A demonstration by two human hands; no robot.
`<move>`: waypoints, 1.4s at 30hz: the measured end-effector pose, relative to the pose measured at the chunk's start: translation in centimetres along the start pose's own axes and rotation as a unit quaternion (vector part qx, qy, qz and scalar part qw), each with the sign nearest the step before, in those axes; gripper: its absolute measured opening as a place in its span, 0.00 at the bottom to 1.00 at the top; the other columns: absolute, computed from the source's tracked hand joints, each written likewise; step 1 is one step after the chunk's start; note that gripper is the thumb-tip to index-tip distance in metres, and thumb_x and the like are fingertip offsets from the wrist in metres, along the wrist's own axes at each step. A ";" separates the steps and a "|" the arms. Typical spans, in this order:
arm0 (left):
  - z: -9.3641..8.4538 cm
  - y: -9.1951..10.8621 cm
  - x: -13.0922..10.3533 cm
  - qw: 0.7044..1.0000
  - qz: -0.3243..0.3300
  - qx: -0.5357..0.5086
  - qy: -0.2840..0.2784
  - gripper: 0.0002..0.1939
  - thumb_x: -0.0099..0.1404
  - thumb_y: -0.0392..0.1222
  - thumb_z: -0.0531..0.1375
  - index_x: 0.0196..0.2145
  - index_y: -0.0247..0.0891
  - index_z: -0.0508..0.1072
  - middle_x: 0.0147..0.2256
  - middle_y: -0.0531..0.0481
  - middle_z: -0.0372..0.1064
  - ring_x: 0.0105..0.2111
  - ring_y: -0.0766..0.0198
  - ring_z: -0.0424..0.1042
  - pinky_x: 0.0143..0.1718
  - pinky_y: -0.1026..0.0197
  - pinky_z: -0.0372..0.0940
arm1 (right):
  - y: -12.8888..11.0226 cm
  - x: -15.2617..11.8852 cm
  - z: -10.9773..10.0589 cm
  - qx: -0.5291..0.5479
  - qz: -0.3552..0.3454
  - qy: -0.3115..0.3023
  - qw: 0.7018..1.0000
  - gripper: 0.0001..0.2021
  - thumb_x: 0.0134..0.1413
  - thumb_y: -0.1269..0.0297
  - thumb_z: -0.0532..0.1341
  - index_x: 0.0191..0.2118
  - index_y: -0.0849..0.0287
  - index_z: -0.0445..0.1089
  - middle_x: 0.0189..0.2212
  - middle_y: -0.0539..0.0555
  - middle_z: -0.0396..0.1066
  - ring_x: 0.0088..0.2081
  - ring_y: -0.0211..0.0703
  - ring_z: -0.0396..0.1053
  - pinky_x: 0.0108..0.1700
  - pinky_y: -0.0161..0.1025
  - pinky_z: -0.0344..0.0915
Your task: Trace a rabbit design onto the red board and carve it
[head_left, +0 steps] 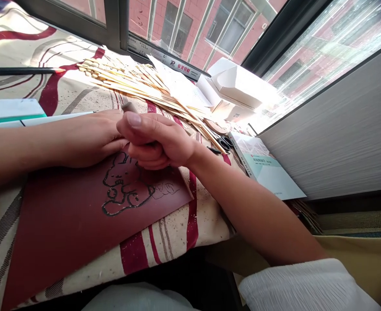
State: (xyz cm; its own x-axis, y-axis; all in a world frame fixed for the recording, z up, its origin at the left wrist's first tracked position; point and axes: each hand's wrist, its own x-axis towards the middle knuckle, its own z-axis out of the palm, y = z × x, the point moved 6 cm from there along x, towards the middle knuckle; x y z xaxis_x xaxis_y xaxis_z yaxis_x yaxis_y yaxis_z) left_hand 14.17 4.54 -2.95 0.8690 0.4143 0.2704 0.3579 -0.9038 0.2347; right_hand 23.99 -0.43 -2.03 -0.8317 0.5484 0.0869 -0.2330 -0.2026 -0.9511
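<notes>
A dark red board (63, 220) lies on the cloth-covered table, with a rabbit-like figure (122, 185) in dark, groove-like outlines and fainter thin lines to its right. My right hand (161, 140) is closed in a fist above the figure, around a tool whose blunt grey-brown handle end (130, 107) sticks out by the thumb. The tool's working tip is hidden under the fist. My left hand (102, 134) lies flat on the board's far part, its fingers partly covered by my right hand.
Behind my hands lies a pile of thin wooden strips (128, 77) with paper. White boxes (238, 86) stand by the window. Black-handled scissors (224, 142) and a book (264, 164) are at right. A dark pencil (21, 71) and a white-and-green book (11, 110) lie at left.
</notes>
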 end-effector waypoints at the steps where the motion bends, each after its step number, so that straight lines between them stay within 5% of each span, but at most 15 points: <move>1: -0.1 0.2 0.0 1.000 0.000 -0.004 -0.003 0.21 0.79 0.45 0.46 0.41 0.37 0.76 0.47 0.46 0.78 0.50 0.57 0.70 0.61 0.52 0.65 | 0.0 0.0 -0.2 -0.001 0.003 0.002 1.000 0.20 0.80 0.53 0.49 0.32 0.52 0.52 0.18 0.37 0.39 0.19 0.28 0.30 0.16 0.22 0.37; 6: -0.3 0.6 -0.5 1.000 -0.008 0.013 -0.009 0.26 0.80 0.43 0.44 0.60 0.36 0.78 0.59 0.41 0.74 0.56 0.52 0.69 0.65 0.45 0.62 | -1.8 -2.0 -1.4 -0.045 0.020 0.055 0.997 0.21 0.80 0.49 0.47 0.32 0.52 0.53 0.18 0.37 0.42 0.18 0.29 0.32 0.16 0.26 0.41; 9: -0.1 0.1 -0.7 0.999 -0.029 0.031 -0.022 0.29 0.81 0.45 0.43 0.66 0.35 0.74 0.61 0.39 0.71 0.58 0.50 0.69 0.65 0.43 0.61 | -4.1 -3.6 -2.0 -0.061 -0.050 0.141 0.987 0.18 0.76 0.49 0.57 0.35 0.52 0.57 0.18 0.37 0.46 0.18 0.29 0.35 0.17 0.26 0.42; 12: 0.2 -0.3 -0.7 0.998 -0.020 0.041 -0.033 0.28 0.82 0.45 0.43 0.65 0.37 0.75 0.61 0.41 0.72 0.58 0.52 0.69 0.65 0.45 0.61 | -5.0 -4.0 -1.4 -0.054 -0.101 0.181 0.977 0.21 0.72 0.53 0.63 0.31 0.54 0.56 0.22 0.40 0.54 0.20 0.27 0.45 0.20 0.26 0.51; 15: 0.1 -0.7 -0.6 0.998 -0.010 0.052 -0.033 0.28 0.82 0.47 0.42 0.66 0.39 0.74 0.63 0.42 0.71 0.58 0.53 0.69 0.65 0.46 0.61 | -4.8 -3.6 -0.9 -0.056 -0.134 0.235 0.961 0.26 0.67 0.55 0.69 0.26 0.56 0.55 0.20 0.39 0.49 0.19 0.25 0.43 0.20 0.26 0.45; 23: 0.0 -0.5 -0.4 0.998 -0.008 0.057 -0.039 0.30 0.82 0.52 0.42 0.64 0.39 0.76 0.60 0.42 0.74 0.57 0.51 0.71 0.63 0.45 0.62 | -3.5 -2.5 -0.7 -0.093 -0.134 0.306 0.938 0.36 0.67 0.40 0.66 0.19 0.53 0.47 0.15 0.39 0.42 0.16 0.27 0.41 0.16 0.30 0.42; 31: 0.3 -0.3 -0.5 0.999 -0.003 0.035 -0.006 0.29 0.82 0.55 0.43 0.61 0.42 0.77 0.59 0.42 0.75 0.56 0.51 0.72 0.62 0.46 0.64 | -3.4 -2.9 -0.6 -0.101 -0.142 0.339 0.924 0.34 0.62 0.43 0.71 0.21 0.53 0.50 0.17 0.41 0.46 0.18 0.28 0.45 0.18 0.30 0.46; 38: 0.6 -0.7 -0.4 0.999 -0.030 0.032 -0.013 0.31 0.80 0.60 0.43 0.62 0.44 0.77 0.60 0.45 0.74 0.57 0.48 0.73 0.63 0.44 0.65 | -3.0 -3.9 -1.0 -0.179 -0.157 0.462 0.855 0.28 0.65 0.40 0.66 0.28 0.52 0.53 0.22 0.43 0.46 0.21 0.31 0.49 0.20 0.30 0.44; 42: 0.6 -0.4 0.0 0.999 -0.022 0.030 -0.006 0.30 0.79 0.56 0.43 0.60 0.41 0.78 0.56 0.41 0.77 0.54 0.49 0.73 0.61 0.43 0.66 | -2.8 -3.4 -0.4 -0.197 -0.141 0.407 0.881 0.25 0.67 0.43 0.65 0.28 0.53 0.56 0.22 0.43 0.47 0.23 0.33 0.54 0.21 0.30 0.48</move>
State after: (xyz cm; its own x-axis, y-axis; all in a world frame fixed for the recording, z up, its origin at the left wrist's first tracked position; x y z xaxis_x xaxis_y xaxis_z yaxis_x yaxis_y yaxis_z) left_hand 14.19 4.83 -3.60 0.8563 0.4523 0.2495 0.4149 -0.8899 0.1895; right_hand 27.64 -1.41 0.20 -0.0952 0.9643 0.2471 -0.0457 0.2437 -0.9688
